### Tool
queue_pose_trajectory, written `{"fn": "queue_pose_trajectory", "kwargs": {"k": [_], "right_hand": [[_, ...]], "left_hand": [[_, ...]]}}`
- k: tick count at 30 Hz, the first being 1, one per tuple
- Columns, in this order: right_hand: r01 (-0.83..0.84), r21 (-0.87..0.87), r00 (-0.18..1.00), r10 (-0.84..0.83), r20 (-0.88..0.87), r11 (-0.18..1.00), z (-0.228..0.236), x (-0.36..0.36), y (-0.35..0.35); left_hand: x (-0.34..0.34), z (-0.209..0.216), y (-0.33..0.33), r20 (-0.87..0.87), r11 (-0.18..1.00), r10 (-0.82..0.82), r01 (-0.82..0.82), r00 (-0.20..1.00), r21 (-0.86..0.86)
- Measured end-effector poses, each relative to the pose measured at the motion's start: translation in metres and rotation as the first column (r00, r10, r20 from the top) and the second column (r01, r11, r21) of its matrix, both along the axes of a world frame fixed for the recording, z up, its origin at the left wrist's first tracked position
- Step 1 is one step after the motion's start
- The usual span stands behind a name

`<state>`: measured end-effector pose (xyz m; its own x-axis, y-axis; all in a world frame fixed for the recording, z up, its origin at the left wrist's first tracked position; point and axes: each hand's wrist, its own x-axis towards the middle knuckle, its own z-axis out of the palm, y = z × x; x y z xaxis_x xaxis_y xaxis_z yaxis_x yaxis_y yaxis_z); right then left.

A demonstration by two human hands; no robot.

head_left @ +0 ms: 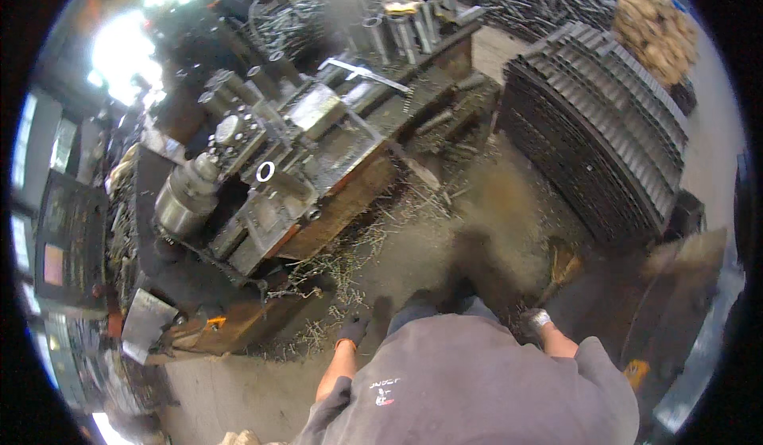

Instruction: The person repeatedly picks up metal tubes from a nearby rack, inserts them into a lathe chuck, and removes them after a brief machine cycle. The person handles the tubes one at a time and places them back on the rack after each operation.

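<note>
My left hand [352, 330], in a dark glove, hangs low beside my body above the shavings on the floor. Its fingers are too dark to make out. On the other side, my right hand [537, 319] wears a pale grey glove and is also down by my side; its fingers are blurred, and I cannot tell whether it holds anything. Ahead to the left stands a lathe with a round steel chuck [184, 200]. A bright metal ring [265, 172] shows on the machine. Farther along, a caliper [367, 74] lies beside a blocky metal housing [316, 111].
Several upright metal tubes [378, 40] stand at the far end of the machine. Right of it rises a tall stack of dark layers with ridged metal on top [604, 99]. Curly metal shavings [338, 286] litter the floor. Tan sacks [648, 28] are piled at the far right.
</note>
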<state>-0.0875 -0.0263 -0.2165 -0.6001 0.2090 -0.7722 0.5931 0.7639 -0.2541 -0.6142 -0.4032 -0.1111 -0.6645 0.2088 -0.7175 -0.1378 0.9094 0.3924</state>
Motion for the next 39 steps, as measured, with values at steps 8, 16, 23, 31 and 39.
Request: {"fn": "queue_pose_trajectory", "kwargs": {"k": [8,16,23,31,39], "right_hand": [[0.245,0.082,0.949,-0.221,-0.223,0.966,-0.019,-0.099,0.126],[-0.191,0.223,0.978,0.203,-0.035,0.956,0.000,-0.284,0.155],[0.582,-0.206,0.498,-0.545,-0.674,0.787,0.191,-0.497,0.141],[-0.108,-0.230,0.242,-0.199,-0.950,0.967,0.504,-0.720,0.071],[-0.404,0.003,0.625,0.278,-0.729,0.915,0.547,-0.966,0.006]], "left_hand": [[-0.081,0.026,-0.109,-0.255,0.709,0.703,-0.631,0.664,0.314],[-0.188,0.076,-0.205,-0.583,0.445,0.810,-0.711,0.061,0.545],[-0.209,0.132,-0.203,-0.706,0.526,0.708,-0.672,0.007,0.521],[-0.235,0.086,-0.249,0.255,-0.211,0.957,-0.265,0.141,0.941],[-0.167,0.087,-0.111,-0.051,0.068,0.998,-0.739,0.045,0.671]]}}
